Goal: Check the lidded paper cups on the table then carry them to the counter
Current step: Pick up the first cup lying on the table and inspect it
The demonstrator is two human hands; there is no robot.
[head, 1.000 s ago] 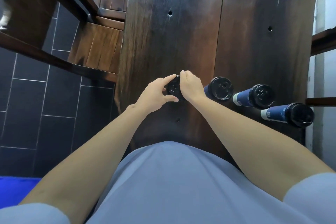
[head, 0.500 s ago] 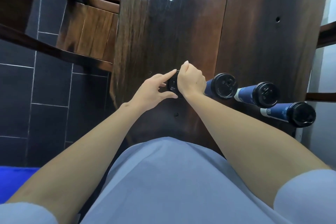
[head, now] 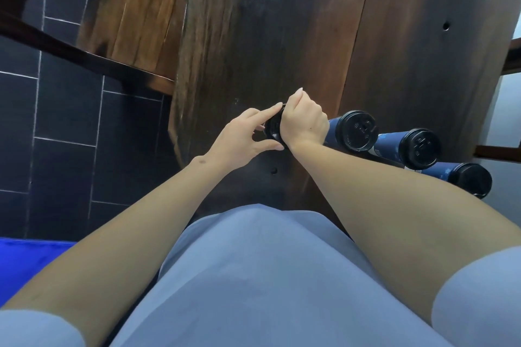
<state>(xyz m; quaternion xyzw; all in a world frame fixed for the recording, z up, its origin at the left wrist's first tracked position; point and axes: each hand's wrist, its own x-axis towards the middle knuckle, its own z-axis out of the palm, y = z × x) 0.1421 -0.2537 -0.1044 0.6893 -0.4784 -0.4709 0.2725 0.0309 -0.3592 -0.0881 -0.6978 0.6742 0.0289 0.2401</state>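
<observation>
We have both hands on the first cup [head: 273,130], the leftmost of four standing in a row on the dark wooden bench [head: 253,36]. Our right hand [head: 304,121] is clenched over its black lid, and our left hand [head: 242,139] pinches the rim between forefinger and thumb. Compared with a second ago, the right hand has curled tighter over the lid while the left has barely moved, so we judge we are still testing this lid's seal. The second cup [head: 355,131], third cup [head: 420,146] and fourth cup [head: 468,182] wait untouched.
</observation>
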